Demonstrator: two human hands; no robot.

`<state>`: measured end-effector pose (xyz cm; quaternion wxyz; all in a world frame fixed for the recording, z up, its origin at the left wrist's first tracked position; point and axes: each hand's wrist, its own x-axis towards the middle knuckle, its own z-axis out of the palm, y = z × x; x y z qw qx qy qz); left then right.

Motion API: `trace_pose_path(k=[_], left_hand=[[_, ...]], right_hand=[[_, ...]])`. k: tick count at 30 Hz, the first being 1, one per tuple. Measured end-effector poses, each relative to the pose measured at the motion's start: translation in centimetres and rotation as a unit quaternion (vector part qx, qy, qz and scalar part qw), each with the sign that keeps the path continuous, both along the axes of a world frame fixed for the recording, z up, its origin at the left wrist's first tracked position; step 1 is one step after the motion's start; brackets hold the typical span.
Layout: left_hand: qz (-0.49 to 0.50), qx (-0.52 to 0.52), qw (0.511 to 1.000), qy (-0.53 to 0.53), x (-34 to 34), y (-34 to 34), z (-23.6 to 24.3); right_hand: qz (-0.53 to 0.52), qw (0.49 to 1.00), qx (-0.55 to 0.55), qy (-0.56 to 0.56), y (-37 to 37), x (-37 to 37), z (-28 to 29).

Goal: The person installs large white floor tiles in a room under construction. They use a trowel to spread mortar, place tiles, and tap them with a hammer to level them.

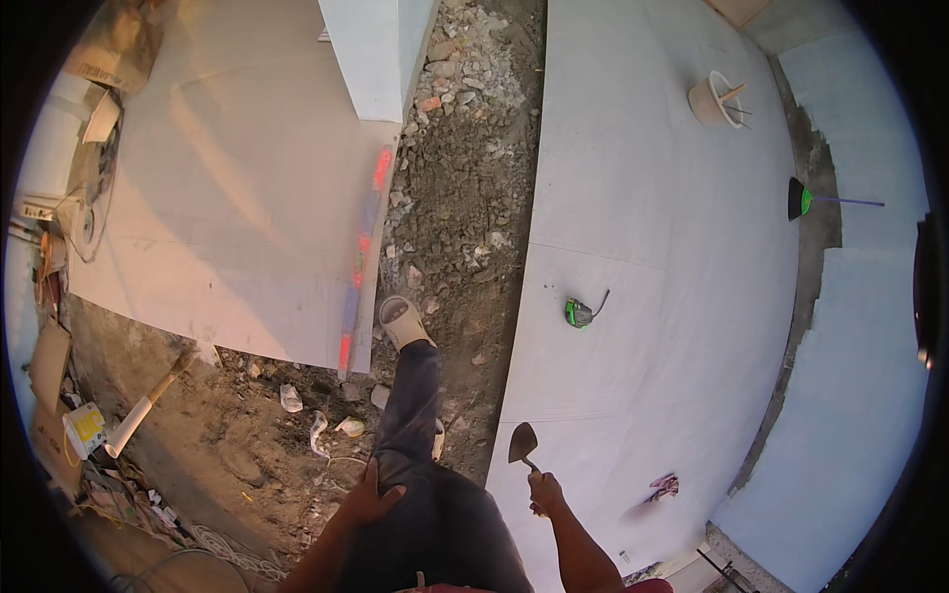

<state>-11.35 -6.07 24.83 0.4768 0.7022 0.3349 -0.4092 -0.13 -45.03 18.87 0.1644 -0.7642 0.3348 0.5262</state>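
My right hand (545,493) grips the handle of a small pointed trowel (523,443), its blade up and clear of the fingers. The trowel is over the pale floor slabs (613,385) on the right. On my thigh, in dark trousers, rests my left hand (370,498), its fingers apart and holding nothing. My foot in a beige clog (400,321) stands on the rubble strip (455,208) between the two slab areas. Ahead of the trowel, a green and black tape measure (578,313) lies on the slabs.
A long red and blue-grey bar (358,267) lies along the left slabs' edge, below a pale column (371,59). A bucket (705,102) and green brush (799,199) are far right. A mallet-like tool (133,425), a white tub (85,431) and rope (222,549) lie left.
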Motion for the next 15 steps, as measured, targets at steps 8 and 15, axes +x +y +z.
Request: trace_pose_path(k=[8,15], left_hand=[[0.021,-0.064,0.99,0.123,8.6,3.8,-2.7],[0.031,-0.027,0.997,0.069,16.6,8.5,-2.6]], right_hand=[[0.061,0.997,0.027,-0.022,10.3,17.9,-0.4],[0.17,0.975,0.116,-0.079,21.8,29.6,-0.4]])
